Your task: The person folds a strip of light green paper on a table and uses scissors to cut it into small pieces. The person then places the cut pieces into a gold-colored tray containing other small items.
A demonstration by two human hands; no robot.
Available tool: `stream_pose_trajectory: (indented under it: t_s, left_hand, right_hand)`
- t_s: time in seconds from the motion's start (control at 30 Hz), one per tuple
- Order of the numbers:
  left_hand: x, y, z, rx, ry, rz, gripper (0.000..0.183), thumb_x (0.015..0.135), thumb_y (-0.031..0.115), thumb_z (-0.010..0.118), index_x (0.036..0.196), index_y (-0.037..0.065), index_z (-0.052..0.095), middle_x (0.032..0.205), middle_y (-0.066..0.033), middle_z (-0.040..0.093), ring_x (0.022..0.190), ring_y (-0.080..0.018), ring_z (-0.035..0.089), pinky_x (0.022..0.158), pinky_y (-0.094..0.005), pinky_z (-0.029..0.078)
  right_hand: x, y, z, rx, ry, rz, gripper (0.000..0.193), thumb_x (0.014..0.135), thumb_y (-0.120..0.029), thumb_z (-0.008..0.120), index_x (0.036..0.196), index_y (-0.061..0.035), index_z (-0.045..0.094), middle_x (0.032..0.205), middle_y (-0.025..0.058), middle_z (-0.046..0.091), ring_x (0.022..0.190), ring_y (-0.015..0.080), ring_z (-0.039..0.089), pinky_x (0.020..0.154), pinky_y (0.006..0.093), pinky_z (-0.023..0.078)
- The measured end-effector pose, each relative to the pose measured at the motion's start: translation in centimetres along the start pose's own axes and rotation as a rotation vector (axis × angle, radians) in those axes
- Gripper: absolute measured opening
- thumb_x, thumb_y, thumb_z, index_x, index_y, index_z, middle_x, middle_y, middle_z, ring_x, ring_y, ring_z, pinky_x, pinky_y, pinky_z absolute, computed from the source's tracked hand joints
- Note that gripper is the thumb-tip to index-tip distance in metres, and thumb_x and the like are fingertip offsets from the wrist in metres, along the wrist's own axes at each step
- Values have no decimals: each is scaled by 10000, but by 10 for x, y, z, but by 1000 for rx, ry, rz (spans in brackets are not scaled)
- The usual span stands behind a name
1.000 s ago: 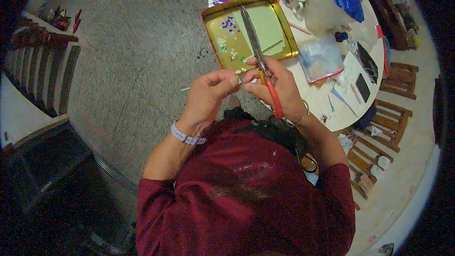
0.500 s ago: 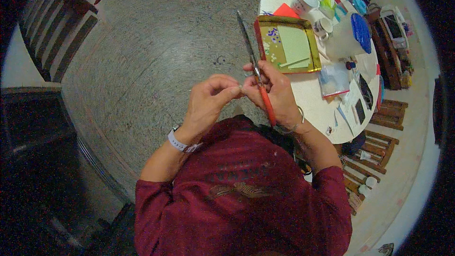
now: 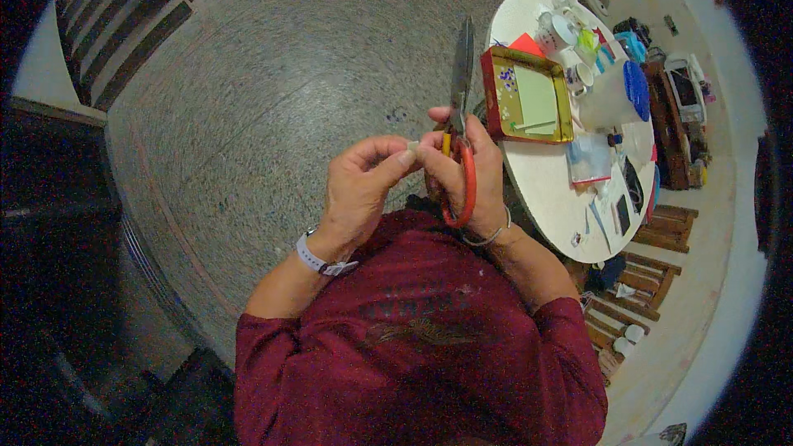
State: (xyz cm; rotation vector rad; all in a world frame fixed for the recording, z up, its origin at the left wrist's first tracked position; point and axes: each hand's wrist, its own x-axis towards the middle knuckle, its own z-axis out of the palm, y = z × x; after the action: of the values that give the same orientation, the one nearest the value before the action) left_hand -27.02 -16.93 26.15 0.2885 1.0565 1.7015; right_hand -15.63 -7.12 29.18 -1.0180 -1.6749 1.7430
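My left hand (image 3: 359,186) is closed in a pinch, thumb against forefinger, on a small pale piece (image 3: 412,146) that looks like paper. The thumb and fingertip of my right hand (image 3: 483,169) meet it from the other side, so the two hands nearly touch. Hooked in my right hand is a pair of scissors (image 3: 463,66) with orange-red handles. Its long dark blades point away from me, and I cannot tell whether they are fully together. On the table to the right, a gold-lined red tin (image 3: 500,134) holds light green paper (image 3: 537,95) and small purple and white bits.
The white oval table (image 3: 537,190) carries mugs (image 3: 579,78), a blue-lidded container (image 3: 634,91), a clear plastic bag (image 3: 589,157) and a dark phone (image 3: 622,211). Wooden slatted chairs (image 3: 648,281) stand right of it. A slatted bench (image 3: 132,45) is far left, beyond the speckled floor (image 3: 248,99).
The scissors have turned in my right hand: the blades now stand more upright and the handle loop shows. Both hands keep their pinch. The table sits farther right and lower in the view.
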Motion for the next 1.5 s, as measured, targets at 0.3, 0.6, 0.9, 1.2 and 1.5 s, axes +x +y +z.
stream_pose_trajectory:
  t_s: [0.3,0.6,0.9,1.2,1.5]
  left_hand:
    - [0,-4,-20,-124,18,8,166,905,73,622,1027,-40,632,1023,-122,660,951,-199,644,889,-335,511]
    - [-13,6,-36,-154,42,86,123,905,73,599,976,-22,629,1182,-197,604,1038,-274,630,924,-411,516]
    - [-21,-3,-40,-159,65,90,147,914,87,593,1002,-26,622,1138,-182,627,1054,-260,620,878,-409,535]
    - [-21,-8,-36,-137,109,121,142,919,83,589,1001,-27,624,1143,-177,625,1033,-244,623,846,-391,538]
    - [-16,-15,-37,-157,126,147,119,919,71,584,979,-24,623,1179,-184,606,1039,-243,622,782,-380,552]
  right_hand:
    - [-7,5,-7,22,-192,141,419,896,-161,601,1247,-9,428,785,8,520,551,79,450,459,230,366]
    - [-35,14,-12,-231,-670,213,562,854,-303,561,1317,-36,388,882,8,444,762,109,415,701,262,369]
    - [-39,16,-4,-313,-692,128,549,855,-272,565,1312,-20,395,826,6,439,737,112,419,690,269,374]
    - [-36,22,-5,-386,-675,75,497,875,-229,622,1300,-66,421,860,137,569,774,277,592,720,395,480]
    - [-35,20,0,-352,-654,76,425,904,-203,542,1275,-28,433,821,0,451,721,100,422,668,259,381]
